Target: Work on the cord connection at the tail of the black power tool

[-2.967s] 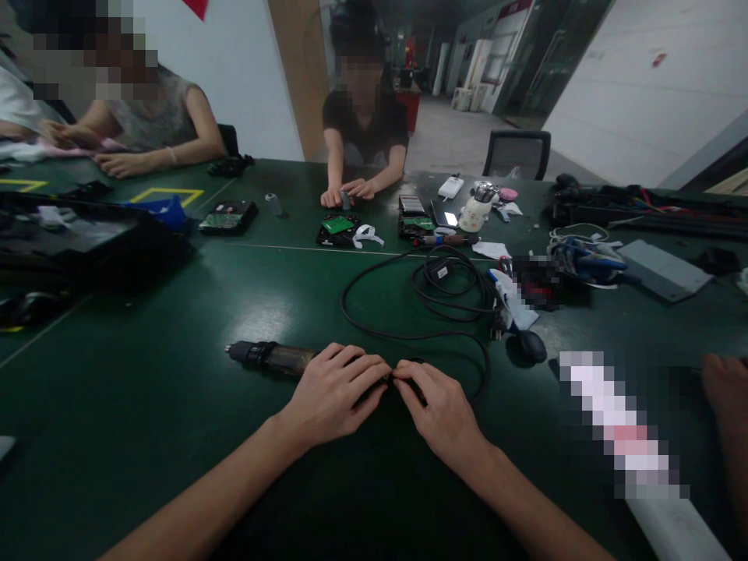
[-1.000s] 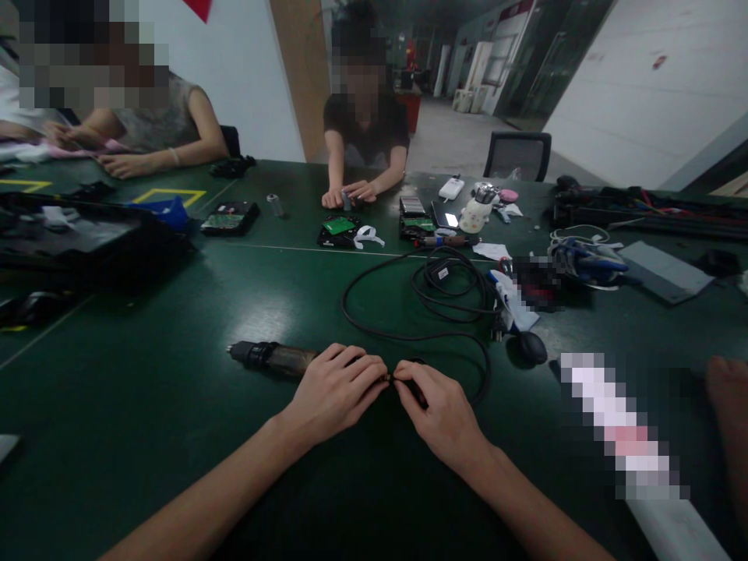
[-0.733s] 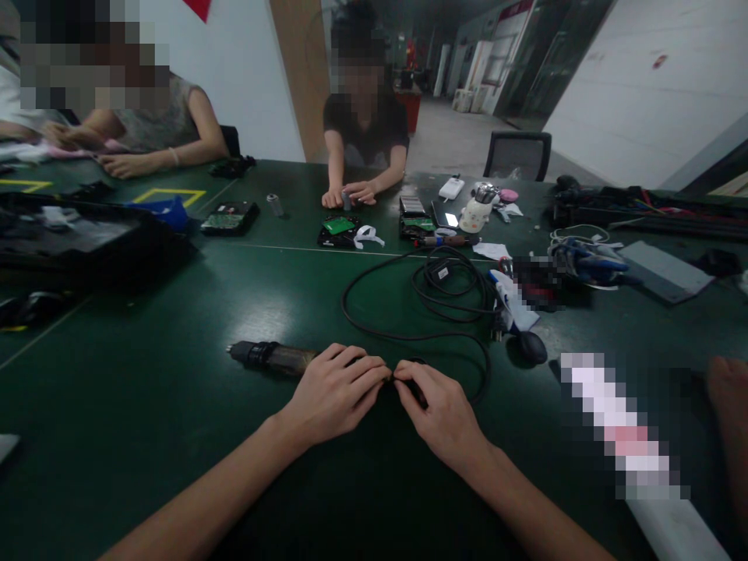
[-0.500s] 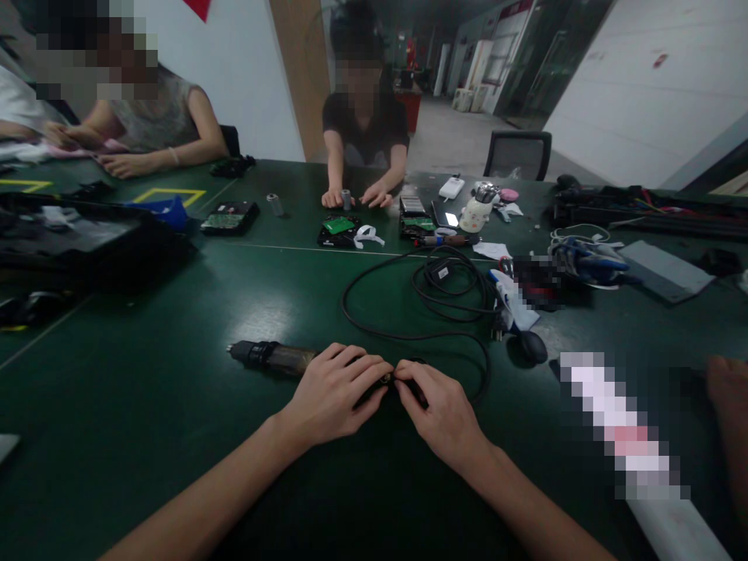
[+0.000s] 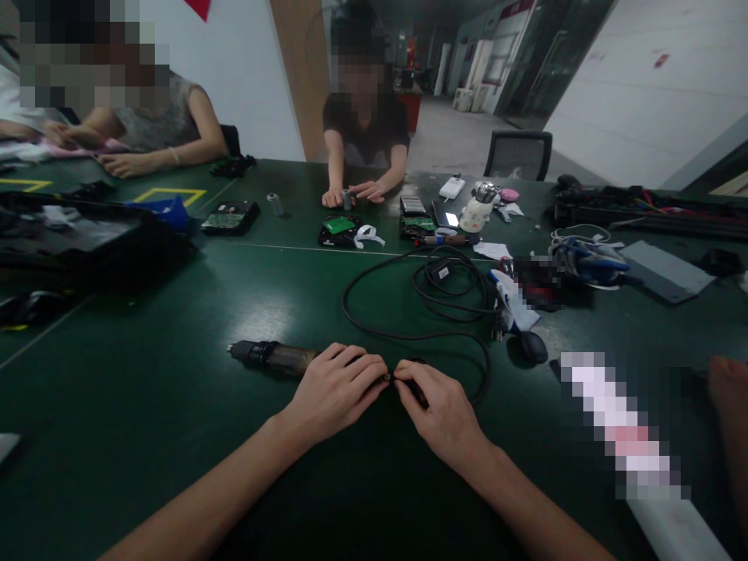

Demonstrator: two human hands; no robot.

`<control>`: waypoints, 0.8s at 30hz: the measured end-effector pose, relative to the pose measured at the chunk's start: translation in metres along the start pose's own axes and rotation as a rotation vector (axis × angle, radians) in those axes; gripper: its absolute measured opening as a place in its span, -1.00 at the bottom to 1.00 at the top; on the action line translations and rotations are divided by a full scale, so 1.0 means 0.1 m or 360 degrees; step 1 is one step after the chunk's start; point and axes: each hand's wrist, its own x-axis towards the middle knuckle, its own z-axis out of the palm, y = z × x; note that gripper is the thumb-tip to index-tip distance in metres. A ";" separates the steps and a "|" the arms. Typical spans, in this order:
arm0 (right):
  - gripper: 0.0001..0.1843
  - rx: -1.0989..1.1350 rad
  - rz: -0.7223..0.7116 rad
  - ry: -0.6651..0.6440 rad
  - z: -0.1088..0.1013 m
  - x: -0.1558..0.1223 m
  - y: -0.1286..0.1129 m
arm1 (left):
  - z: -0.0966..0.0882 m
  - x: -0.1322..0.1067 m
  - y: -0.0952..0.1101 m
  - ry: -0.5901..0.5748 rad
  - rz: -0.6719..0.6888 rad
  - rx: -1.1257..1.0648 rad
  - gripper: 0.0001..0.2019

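An electric screwdriver [image 5: 280, 358] lies on the green table with its tip to the left. My left hand [image 5: 336, 389] is wrapped over its rear end, where a small brassy part shows at the fingertips. Just to the right, my right hand [image 5: 438, 401] pinches the end of a black power cable [image 5: 486, 366]; the plug is mostly hidden by the fingers. A narrow gap separates the two hands. From the right hand the cable curls back into loose loops, with a dark labelled block [image 5: 442, 271] among them.
Across the table a person [image 5: 365, 128] touches a grey cylinder near circuit boards [image 5: 339, 225]. Another electric screwdriver [image 5: 453, 241], a cream bottle [image 5: 476, 212], and a phone lie ahead. A black open case [image 5: 75, 234] is at left; a blurred white strip [image 5: 672, 514] is at right.
My left fingers have closed slightly at the screwdriver's rear end, the thumb drawing up out of view. My right hand stays nearly still. The person opposite has shifted one hand slightly.
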 end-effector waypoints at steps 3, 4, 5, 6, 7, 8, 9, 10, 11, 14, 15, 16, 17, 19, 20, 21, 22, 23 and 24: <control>-0.86 0.0007 -0.0001 0.0001 0.01 0.00 0.01 | 0.00 0.00 0.00 -0.0018 -0.0020 -0.0021 -0.79; -0.86 0.0007 0.0004 0.0000 0.02 0.00 0.01 | 0.00 0.00 0.00 -0.0029 -0.0004 -0.0037 -0.78; -0.86 0.0011 0.0010 -0.0002 0.02 0.00 0.02 | 0.00 0.00 0.00 -0.0038 0.0016 -0.0047 -0.77; -0.86 0.0017 0.0013 -0.0006 0.02 0.00 0.02 | 0.00 0.00 0.00 -0.0040 0.0029 -0.0047 -0.77; -0.87 0.0026 0.0015 -0.0010 0.03 -0.01 0.02 | 0.00 0.00 0.00 -0.0035 0.0031 -0.0038 -0.79; -0.87 0.0035 0.0017 -0.0014 0.03 -0.01 0.03 | 0.01 0.00 0.00 -0.0025 0.0021 -0.0022 -0.82; -0.87 0.0045 0.0017 -0.0017 0.03 -0.01 0.03 | 0.01 0.00 0.00 -0.0015 0.0004 -0.0007 -0.83; -0.86 0.0053 0.0015 -0.0016 0.03 -0.01 0.03 | 0.02 0.00 0.00 -0.0006 -0.0011 0.0004 -0.84; -0.86 0.0058 0.0016 -0.0012 0.02 -0.01 0.02 | 0.02 0.00 0.00 0.0000 -0.0022 0.0006 -0.83; -0.86 0.0053 0.0017 -0.0002 0.01 0.00 0.01 | 0.01 0.00 0.00 -0.0006 0.0012 -0.0023 -0.79; -0.86 0.0048 0.0020 -0.0006 0.01 0.00 0.01 | 0.01 0.00 0.00 -0.0012 0.0030 -0.0032 -0.78; -0.86 0.0044 0.0022 -0.0010 0.01 0.00 0.01 | 0.00 0.00 0.00 -0.0017 0.0038 -0.0035 -0.78; -0.86 0.0042 0.0023 -0.0016 0.01 0.00 0.01 | 0.00 0.00 0.00 -0.0019 0.0035 -0.0029 -0.79; -0.86 0.0043 0.0020 -0.0017 0.01 0.00 0.01 | 0.00 0.00 0.00 -0.0014 0.0003 -0.0004 -0.82; -0.86 0.0043 0.0014 -0.0011 0.01 0.00 0.01 | 0.00 0.01 0.00 -0.0009 -0.0014 0.0004 -0.83; -0.86 0.0040 0.0006 -0.0005 0.01 0.00 0.01 | -0.01 0.01 0.00 -0.0007 -0.0022 0.0004 -0.82; -0.86 0.0034 -0.0002 0.0003 0.01 0.00 0.01 | -0.01 0.01 0.00 -0.0005 -0.0019 -0.0003 -0.81; -0.85 0.0025 -0.0010 0.0008 0.01 0.00 0.02 | -0.01 0.01 0.00 -0.0005 -0.0002 -0.0014 -0.79; -0.86 0.0018 -0.0015 0.0012 0.01 0.00 0.01 | -0.01 0.01 0.00 -0.0006 0.0021 -0.0024 -0.78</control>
